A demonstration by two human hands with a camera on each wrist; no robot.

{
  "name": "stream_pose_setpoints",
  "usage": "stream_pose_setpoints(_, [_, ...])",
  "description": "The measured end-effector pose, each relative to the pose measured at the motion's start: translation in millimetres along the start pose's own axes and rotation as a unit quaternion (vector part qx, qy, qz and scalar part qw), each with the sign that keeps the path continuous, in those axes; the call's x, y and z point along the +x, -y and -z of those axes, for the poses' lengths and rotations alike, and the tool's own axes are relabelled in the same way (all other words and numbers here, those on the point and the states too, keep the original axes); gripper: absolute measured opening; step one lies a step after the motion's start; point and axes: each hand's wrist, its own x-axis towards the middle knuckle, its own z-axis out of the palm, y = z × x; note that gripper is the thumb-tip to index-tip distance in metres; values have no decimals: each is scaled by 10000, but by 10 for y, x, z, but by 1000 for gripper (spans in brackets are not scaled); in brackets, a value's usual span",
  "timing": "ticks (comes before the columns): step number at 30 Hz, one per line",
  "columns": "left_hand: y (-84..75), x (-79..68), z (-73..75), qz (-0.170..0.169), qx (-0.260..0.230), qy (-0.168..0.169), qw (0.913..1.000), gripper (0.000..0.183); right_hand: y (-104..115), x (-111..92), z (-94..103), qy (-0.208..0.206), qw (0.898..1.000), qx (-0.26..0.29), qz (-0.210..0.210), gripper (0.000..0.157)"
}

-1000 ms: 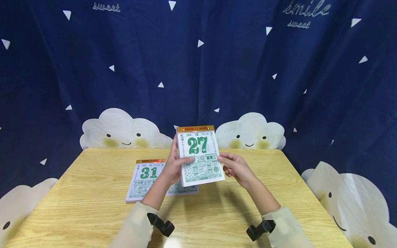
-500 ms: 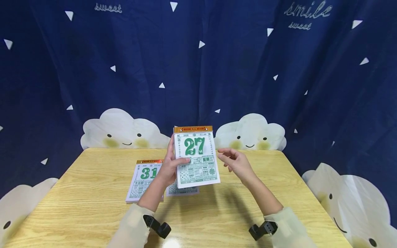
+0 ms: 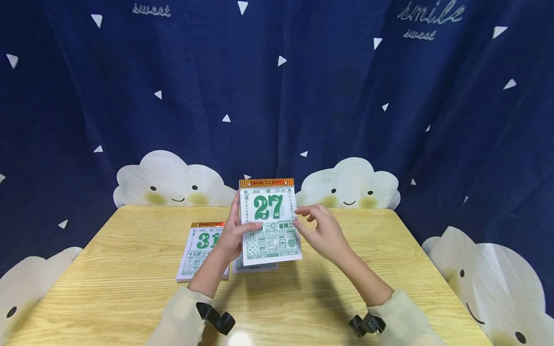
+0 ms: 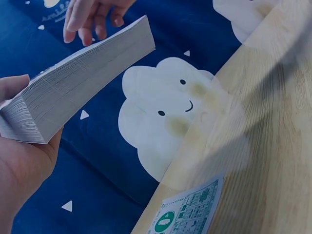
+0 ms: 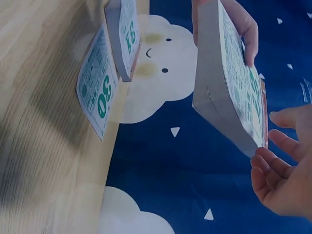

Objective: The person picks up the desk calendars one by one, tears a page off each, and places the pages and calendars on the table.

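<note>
A thick tear-off calendar [image 3: 270, 240] showing a green 27 is held up above the table, its red and gold header at the top. My left hand [image 3: 231, 238] grips it by the left side, thumb across the front page and the other fingers behind. The thick block of page edges [image 4: 87, 78] faces the left wrist view. Close by the calendar's right edge is my right hand [image 3: 325, 234], thumb and fingers apart and slightly bent. In the right wrist view its fingertips [image 5: 261, 152] are right at the calendar's edge, holding nothing.
Another calendar pad [image 3: 201, 254] showing 31 lies on the wooden table [image 3: 130, 298] at the left. Beside it lies a loose sheet [image 5: 97, 87] numbered 30, partly hidden in the head view. A navy curtain [image 3: 277, 96] hangs behind the table.
The right hand let go of the calendar's right edge, drew back, then came close again with fingers spread. The left hand has moved the calendar slightly left and down.
</note>
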Motion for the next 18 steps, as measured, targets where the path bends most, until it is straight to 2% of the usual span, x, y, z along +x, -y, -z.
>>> stream_pose_setpoints(8, [11,-10,-1,-17,85,-89,9999,99,145,-64,-62,79,9924,-674,1022,20])
stream_pose_setpoints(14, [7,-13,-16,-99,38,-8,9999,98,274,-139,-157,308,9778,-843,1895,18])
stream_pose_setpoints(18, [10,-12,-27,-146,70,21,9999,98,339,-193,-232,495,9667,-1015,2298,18])
